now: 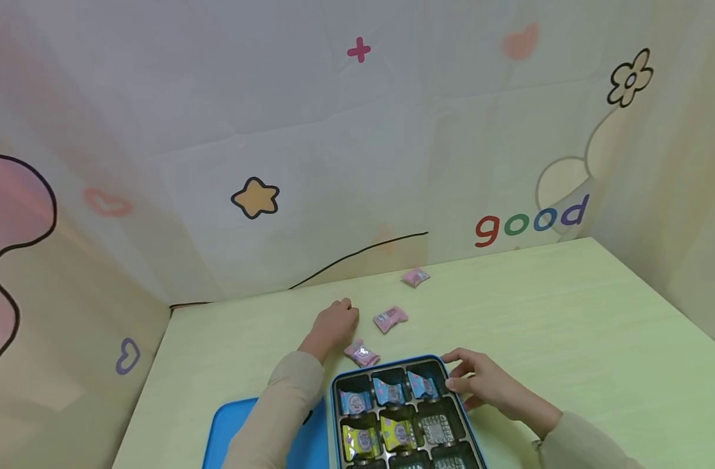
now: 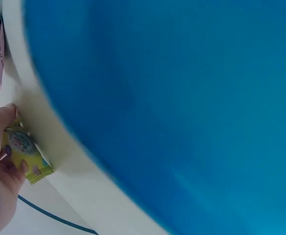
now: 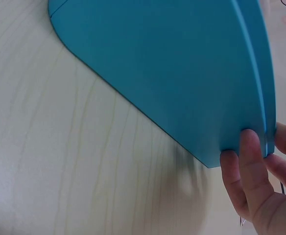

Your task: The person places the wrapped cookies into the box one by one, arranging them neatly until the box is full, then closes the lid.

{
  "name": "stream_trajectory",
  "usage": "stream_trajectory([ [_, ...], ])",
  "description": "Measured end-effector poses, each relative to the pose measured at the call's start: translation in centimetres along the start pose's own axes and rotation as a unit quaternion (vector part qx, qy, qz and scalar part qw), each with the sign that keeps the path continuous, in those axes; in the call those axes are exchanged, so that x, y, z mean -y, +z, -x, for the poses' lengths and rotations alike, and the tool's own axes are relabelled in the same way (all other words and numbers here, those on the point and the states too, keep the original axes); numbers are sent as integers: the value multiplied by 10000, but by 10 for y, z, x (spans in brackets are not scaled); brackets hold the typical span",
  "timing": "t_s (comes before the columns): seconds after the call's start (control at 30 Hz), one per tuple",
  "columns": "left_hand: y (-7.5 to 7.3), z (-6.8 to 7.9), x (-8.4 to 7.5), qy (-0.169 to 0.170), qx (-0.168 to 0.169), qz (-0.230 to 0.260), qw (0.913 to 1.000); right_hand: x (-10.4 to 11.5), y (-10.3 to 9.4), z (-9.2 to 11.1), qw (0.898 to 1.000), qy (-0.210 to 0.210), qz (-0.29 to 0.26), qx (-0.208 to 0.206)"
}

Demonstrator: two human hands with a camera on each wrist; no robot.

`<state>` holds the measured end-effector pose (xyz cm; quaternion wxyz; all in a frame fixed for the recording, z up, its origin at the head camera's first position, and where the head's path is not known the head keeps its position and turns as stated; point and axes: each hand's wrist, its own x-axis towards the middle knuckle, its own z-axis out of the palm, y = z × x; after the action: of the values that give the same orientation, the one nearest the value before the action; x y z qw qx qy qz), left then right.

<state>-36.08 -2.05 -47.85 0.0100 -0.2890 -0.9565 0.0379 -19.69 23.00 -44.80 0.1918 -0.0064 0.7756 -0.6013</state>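
Yellow packet [image 2: 28, 154] inside left grip [image 1: 336, 325]

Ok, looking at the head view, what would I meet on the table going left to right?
Blue lid, left hand, near pink candy, middle pink candy, far pink candy, right hand. The box spans several of these, so I left it out.

The backdrop [image 1: 346, 156] bears the multicoloured lowercase word "good" [image 1: 532, 221] and a pink plus sign [image 1: 359, 49]. Print on the wrapped packets [image 2: 21, 143] is illegible.
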Motion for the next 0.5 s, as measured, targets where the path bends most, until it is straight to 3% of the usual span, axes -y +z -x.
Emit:
stream_trajectory([
  [0.17, -4, 4, 2, 63, -224, 375, 9990, 0, 0, 0, 10000, 4, 11, 11],
  [0.33, -10, 7, 5, 57, -405, 1085, 9933, 0, 1, 0, 10000, 18, 46, 0],
  [0.5, -9, 9, 13, -262, -240, 1394, 9896, 0, 2, -1, 9999, 28, 94, -54],
])
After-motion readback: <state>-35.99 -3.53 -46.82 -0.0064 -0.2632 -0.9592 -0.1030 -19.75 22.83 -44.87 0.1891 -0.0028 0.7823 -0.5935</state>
